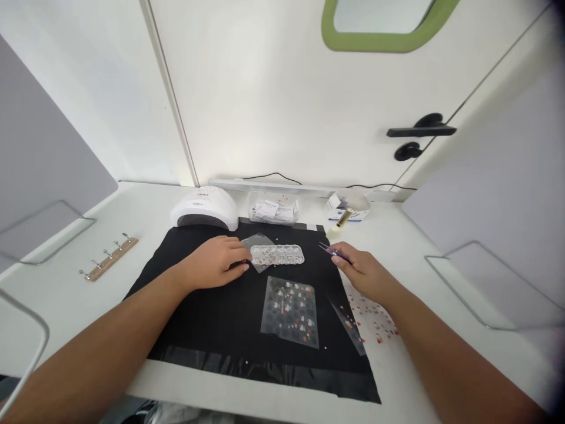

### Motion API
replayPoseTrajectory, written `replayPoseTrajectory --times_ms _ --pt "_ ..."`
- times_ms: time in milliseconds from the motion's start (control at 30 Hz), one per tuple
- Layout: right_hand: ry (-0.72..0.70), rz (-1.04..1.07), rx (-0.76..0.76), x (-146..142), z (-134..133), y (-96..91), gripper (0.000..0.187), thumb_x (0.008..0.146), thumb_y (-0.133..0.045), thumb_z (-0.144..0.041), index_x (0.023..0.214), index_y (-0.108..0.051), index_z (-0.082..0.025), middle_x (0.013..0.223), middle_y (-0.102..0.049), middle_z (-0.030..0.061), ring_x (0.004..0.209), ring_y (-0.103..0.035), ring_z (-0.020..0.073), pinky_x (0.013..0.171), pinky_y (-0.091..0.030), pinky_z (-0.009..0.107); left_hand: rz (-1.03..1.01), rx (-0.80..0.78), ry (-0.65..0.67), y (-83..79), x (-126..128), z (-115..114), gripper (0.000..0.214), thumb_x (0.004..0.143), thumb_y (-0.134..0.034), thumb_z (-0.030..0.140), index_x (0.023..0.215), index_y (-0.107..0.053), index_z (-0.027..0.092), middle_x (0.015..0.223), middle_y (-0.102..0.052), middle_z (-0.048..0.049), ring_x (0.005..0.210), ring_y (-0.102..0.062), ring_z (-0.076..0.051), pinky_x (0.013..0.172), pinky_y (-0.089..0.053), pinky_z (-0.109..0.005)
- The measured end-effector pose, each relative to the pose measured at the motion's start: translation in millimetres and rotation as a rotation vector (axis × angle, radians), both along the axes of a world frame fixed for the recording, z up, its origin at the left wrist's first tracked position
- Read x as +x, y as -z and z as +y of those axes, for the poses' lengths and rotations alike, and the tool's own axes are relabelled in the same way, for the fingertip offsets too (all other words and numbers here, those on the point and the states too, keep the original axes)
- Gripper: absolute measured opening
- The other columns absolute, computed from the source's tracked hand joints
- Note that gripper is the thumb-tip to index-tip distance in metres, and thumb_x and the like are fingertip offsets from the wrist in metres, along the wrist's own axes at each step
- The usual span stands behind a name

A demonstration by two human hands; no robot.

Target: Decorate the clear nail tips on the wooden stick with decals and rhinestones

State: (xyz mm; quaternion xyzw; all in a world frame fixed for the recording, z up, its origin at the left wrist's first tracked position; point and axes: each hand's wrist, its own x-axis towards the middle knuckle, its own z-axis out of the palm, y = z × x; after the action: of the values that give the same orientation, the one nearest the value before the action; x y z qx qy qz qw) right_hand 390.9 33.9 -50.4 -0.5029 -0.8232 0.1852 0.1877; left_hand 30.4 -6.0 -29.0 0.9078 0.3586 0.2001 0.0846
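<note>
1. The right hand (pixel 364 274) is clenched on the purple tweezers (pixel 333 251). Their tips point toward the gem tray (pixel 277 254) just to its left, and a jerky reach could flick the stones out.
2. The left hand (pixel 218 262) rests loosely curled with its fingertips on the tray's left end (grasping nothing visible). Too little pressure there might let the light tray skid.
3. Nearer the body, between both hands, lies the sticker sheet (pixel 290 312), and a dragging wrist could shift it.

A small nail-art workstation, set up like a booth: a white desk (pixel 145 203) between grey partition panels (pixel 39 147) carries a nail-curing lamp (pixel 204 207), a black mat (pixel 212 318), a decal sheet (pixel 290 312) and what seems to be a tray of nail gems (pixel 277 254).
</note>
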Motion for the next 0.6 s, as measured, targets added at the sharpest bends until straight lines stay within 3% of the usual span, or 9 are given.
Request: replayPoseTrajectory --times_ms 100,300,600 --pt "0.011 0.005 -0.012 1.0 2.5 1.3 0.025 0.096 -0.040 -0.043 0.096 -0.056 -0.024 0.069 -0.065 -0.0012 0.062 -0.060 0.0192 0.062 -0.045 0.032 0.052 0.038 -0.017 1.1 0.4 -0.4 0.022 0.096 -0.048 0.025 0.102 -0.067 0.018 0.092 -0.070 -0.0074 0.087 -0.062 -0.020 0.085 -0.046 -0.037" --pt "-0.071 0.058 -0.055 -1.6 3.6 6.5 0.031 0.096 -0.040 -0.041 0.075 -0.053 -0.022 0.066 -0.061 -0.0005 0.062 -0.057 0.0171 0.061 -0.042 0.029 0.015 0.103 -0.018 20.9 12.6 0.1 0.020 0.095 -0.048 0.023 0.102 -0.066 0.018 0.102 -0.069 -0.0086 0.098 -0.059 -0.023 0.091 -0.041 -0.042" --pt "-0.094 0.093 -0.114 -3.1 5.4 5.6 0.034 0.094 -0.045 -0.045 0.077 -0.062 -0.022 0.069 -0.064 0.0009 0.065 -0.060 0.0190 0.062 -0.043 0.030 0.083 0.005 0.011 25.0 5.2 6.2 0.020 0.096 -0.048 0.025 0.102 -0.066 0.019 0.087 -0.070 -0.0040 0.079 -0.066 -0.017 0.072 -0.047 -0.029"
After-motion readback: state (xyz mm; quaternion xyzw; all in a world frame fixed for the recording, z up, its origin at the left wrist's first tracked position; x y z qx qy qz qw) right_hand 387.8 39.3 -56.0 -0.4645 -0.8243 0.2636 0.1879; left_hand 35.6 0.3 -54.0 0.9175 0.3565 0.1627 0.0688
